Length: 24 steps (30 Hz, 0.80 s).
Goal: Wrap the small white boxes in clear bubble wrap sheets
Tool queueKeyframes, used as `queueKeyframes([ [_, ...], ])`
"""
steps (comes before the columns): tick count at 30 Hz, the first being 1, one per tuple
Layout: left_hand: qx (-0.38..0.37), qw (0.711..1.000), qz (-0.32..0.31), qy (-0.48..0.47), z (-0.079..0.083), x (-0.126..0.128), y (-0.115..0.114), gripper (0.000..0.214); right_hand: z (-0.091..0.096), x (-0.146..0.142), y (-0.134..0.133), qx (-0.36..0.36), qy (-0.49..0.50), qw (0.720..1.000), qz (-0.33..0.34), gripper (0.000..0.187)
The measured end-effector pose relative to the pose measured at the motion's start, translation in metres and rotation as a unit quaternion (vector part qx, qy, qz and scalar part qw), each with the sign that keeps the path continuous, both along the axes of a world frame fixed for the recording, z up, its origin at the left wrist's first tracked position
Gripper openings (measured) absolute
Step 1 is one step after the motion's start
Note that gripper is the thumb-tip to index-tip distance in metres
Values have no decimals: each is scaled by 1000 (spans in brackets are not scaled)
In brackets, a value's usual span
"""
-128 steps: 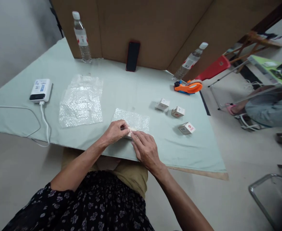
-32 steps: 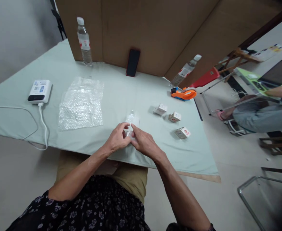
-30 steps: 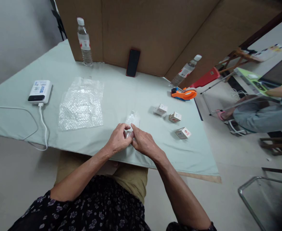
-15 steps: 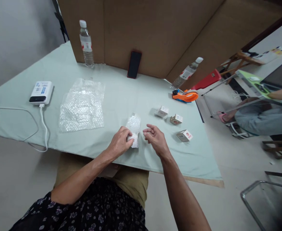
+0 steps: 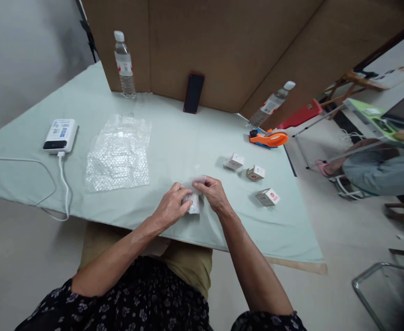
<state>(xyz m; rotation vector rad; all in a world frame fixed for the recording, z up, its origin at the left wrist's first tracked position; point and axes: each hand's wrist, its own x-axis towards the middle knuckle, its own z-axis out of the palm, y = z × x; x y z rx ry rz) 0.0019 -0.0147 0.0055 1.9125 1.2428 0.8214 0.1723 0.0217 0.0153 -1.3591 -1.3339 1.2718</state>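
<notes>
A small bundle of bubble wrap (image 5: 194,205) lies near the table's front edge. My left hand (image 5: 172,202) is closed on its left side, thumb and fingers pressing it. My right hand (image 5: 214,191) pinches the loose far end of the same bubble wrap, which is lifted and folded over toward me. What the wrap encloses, if anything, cannot be made out. Right of my hands stand three small printed boxes: a white one (image 5: 235,161), a brownish one (image 5: 256,173) and another (image 5: 268,197) nearer me.
Flat bubble wrap sheets (image 5: 119,154) lie to the left, beside a white power bank (image 5: 61,134) with a cable. Two water bottles (image 5: 124,66), a phone (image 5: 193,93) and an orange tape dispenser (image 5: 269,138) line the cardboard wall (image 5: 202,41). A seated person (image 5: 370,172) is at right.
My right hand has moved left and closed on the far end of the bubble wrap, raising and folding it back. My left hand stays on the bundle.
</notes>
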Motion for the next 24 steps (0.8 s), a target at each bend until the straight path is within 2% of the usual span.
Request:
queueKeyframes([
  [4,8,999,42,-9,-2,0,-3,20,0,6,-24,95,-59,993,25,18],
  [7,33,998,52,7,-2,-3,-1,44,-5,12,-36,149,-106,982,53,20],
  [9,49,998,21,26,-3,-7,2,55,-6,17,-42,175,-144,970,87,21],
  [10,50,998,-4,32,-3,-9,4,53,-5,20,-46,189,-165,962,107,21],
  [12,48,997,-46,24,-3,-13,8,36,-2,24,-53,216,-207,943,145,25],
  [14,48,996,-72,-7,-3,-15,10,19,1,26,-61,239,-244,925,166,39],
  [16,44,994,-86,-43,-4,-17,11,14,1,27,-68,260,-272,910,174,52],
  [18,31,993,-97,-63,-4,-17,12,17,-3,26,-71,286,-295,895,173,57],
  [21,28,992,-109,-64,-5,-16,15,23,-13,21,-71,327,-334,869,160,55],
  [24,32,991,-105,-74,-7,-16,18,13,-19,15,-67,335,-361,861,128,44],
])
